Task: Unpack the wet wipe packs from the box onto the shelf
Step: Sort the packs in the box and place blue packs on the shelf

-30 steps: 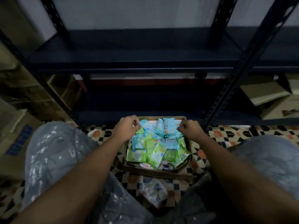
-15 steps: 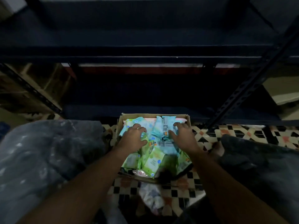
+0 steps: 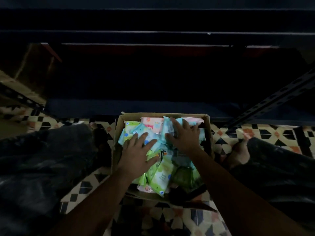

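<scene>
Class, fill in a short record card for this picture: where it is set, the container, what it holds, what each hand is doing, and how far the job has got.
Setting: patterned tile floor in front of a dark metal shelf
Container: open cardboard box on the floor
Contents: wet wipe packs in green, blue and pink, piled loosely
Left hand: fingers spread, resting flat on the packs
Right hand: fingers spread, resting on blue packs at the far side
Progress: no pack visible on the shelf; much of it is too dark to tell
</scene>
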